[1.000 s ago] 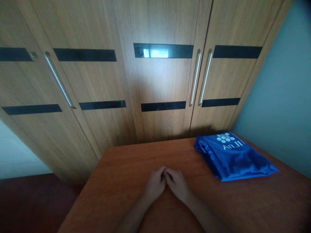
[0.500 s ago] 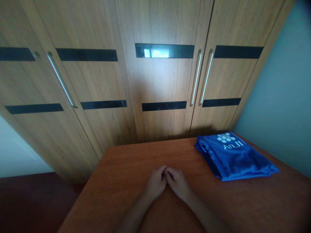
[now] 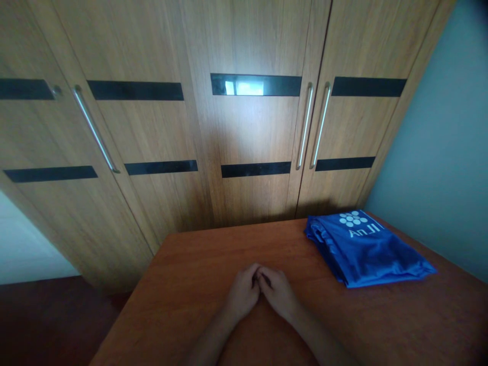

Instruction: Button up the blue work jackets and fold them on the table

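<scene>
Head view, from the left edge: a dark reddish floor [image 3: 41,320] fills the lower corner, with a pale surface [image 3: 26,244] just above it. Over both stands a wood-grain wardrobe [image 3: 160,127], which runs across most of the background, its doors crossed by two rows of black strips [image 3: 135,90]. A small round fitting [image 3: 57,91] sits near the far left, and beside it a long metal handle [image 3: 96,130] slants down toward the right.

Next comes the reddish-brown bench [image 3: 183,284], its far edge close to the wardrobe doors. On it, near the middle, is the left hand [image 3: 244,293], its forearm coming up from the bottom of the view. The left grip is drawn in, fingers curled and pressed together against the other hand. The right hand [image 3: 277,293] meets it from the other side, curled in the same way, so that the two arms make a peak (the fingertips themselves are mostly tucked out of sight, and I cannot tell whether they interlace).

Behind the hands, one upper strip carries a bright reflection [image 3: 244,87]; right of it, two metal handles [image 3: 304,127] stand side by side at a door seam.

Further right, apart from both hands and nearer the right one, a folded blue cloth [image 3: 377,254] lies on the bench, shiny and creased, with pale circles [image 3: 353,219] and lettering printed toward its far end. Last comes a blue-grey wall [image 3: 438,152].
</scene>
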The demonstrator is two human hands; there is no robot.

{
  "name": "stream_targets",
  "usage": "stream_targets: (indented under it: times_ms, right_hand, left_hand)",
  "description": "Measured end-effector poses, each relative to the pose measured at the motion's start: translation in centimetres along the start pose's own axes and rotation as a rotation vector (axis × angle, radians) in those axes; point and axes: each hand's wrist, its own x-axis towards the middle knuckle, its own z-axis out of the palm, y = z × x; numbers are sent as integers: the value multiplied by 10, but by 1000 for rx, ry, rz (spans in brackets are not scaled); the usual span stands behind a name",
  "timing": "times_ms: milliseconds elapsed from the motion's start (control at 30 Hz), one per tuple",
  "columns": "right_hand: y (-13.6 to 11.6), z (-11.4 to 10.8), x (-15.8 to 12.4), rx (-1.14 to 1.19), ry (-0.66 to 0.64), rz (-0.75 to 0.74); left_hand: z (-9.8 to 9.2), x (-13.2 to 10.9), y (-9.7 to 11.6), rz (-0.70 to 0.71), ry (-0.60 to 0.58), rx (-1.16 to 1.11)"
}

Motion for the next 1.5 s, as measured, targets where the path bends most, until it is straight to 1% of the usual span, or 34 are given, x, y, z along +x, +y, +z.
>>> stream_targets:
  times_ms: [567,833,1500]
  right_hand:
    - [-4,-3,0,3,-7,6]
    - [-2,-1,-1,-20,-6,2]
    - [-4,-2,-1,-22,-2,-4]
  left_hand:
    - [-1,0,-1,7,-12,30]
    - [-2,-1,2,-16,-10,31]
    - [-2,-1,3,-12,-14,36]
